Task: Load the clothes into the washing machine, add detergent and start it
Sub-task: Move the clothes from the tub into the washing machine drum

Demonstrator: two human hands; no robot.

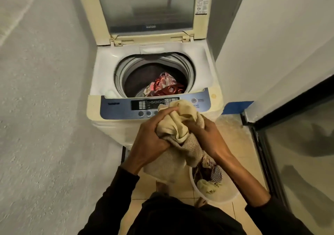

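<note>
Both hands, left (150, 135) and right (207, 135), are clutching a crumpled, coarse-woven cream cloth (180, 126) just before the washing machine (213, 82), whose round drum is holding red patterned clothes (164, 86).

Blue tape (237, 106) at wall base; glass door (298, 153) right.

One washing machine (153, 82), one basket (216, 196), two hands (151, 137) (207, 137).

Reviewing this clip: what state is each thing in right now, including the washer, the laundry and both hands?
Washer lid: raised open.
Drum: partly loaded with red patterned clothes.
Beige cloth: bunched, held above the control panel.
Left hand: grips the cloth.
Right hand: grips the cloth.
Basket: holds clothes.
</note>
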